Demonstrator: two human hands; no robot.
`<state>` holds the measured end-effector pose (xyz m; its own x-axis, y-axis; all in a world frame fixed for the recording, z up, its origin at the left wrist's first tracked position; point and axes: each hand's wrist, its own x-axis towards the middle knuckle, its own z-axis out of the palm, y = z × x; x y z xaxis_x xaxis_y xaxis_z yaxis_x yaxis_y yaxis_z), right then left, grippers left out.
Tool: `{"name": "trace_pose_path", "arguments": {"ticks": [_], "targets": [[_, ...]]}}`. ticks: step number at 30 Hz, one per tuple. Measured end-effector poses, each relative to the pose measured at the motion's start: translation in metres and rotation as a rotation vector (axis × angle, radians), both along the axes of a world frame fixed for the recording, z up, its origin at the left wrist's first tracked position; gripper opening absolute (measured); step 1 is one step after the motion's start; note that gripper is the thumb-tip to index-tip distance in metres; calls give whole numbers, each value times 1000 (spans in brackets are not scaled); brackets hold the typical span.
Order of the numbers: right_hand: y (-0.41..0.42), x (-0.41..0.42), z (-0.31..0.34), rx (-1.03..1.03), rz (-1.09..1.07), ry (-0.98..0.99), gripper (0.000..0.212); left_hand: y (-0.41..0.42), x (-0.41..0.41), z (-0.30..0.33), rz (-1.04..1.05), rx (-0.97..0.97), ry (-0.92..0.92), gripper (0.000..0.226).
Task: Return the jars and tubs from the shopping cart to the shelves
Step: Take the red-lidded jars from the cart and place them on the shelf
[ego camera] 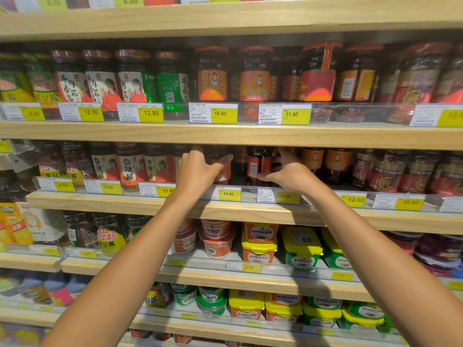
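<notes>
Both my arms reach up to the second wooden shelf (225, 209). My left hand (198, 171) wraps around a dark jar with a red-orange label (220, 166) standing on that shelf. My right hand (288, 174) closes on another dark jar with an orange label (258, 166) just to the right of it, thumb below and fingers behind it. Both jars stand upright among rows of similar sauce jars. The shopping cart is out of view.
Rows of sauce jars (213, 73) fill the shelf above. Red, orange, yellow and green tubs (258, 246) sit on the shelf below and on the one under it. Yellow price tags (228, 194) line clear plastic rails along each shelf edge.
</notes>
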<state>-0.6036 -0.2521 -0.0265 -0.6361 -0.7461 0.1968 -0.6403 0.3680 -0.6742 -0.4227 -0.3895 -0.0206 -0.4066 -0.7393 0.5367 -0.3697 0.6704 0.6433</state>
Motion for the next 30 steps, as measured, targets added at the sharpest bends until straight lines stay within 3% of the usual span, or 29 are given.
{"name": "trace_pose_path", "arguments": {"ticks": [3,9,19,22,26,30], "targets": [[-2,0,0,7,9,5,52,8,8,-2,-57,14,-75,48],[-2,10,2,-3,-23,38,69,15,18,-13,14,-37,-252,46],[9,32,4,50,-136,166,53,15,21,-2,20,-115,-407,32],[24,36,1,46,-196,242,57,20,39,-5,22,-215,-370,47],[59,46,-9,-19,-147,339,77,20,61,-20,-156,-312,-207,55],[107,64,-17,-76,-130,427,73,32,61,-32,-407,-392,-206,52]]}}
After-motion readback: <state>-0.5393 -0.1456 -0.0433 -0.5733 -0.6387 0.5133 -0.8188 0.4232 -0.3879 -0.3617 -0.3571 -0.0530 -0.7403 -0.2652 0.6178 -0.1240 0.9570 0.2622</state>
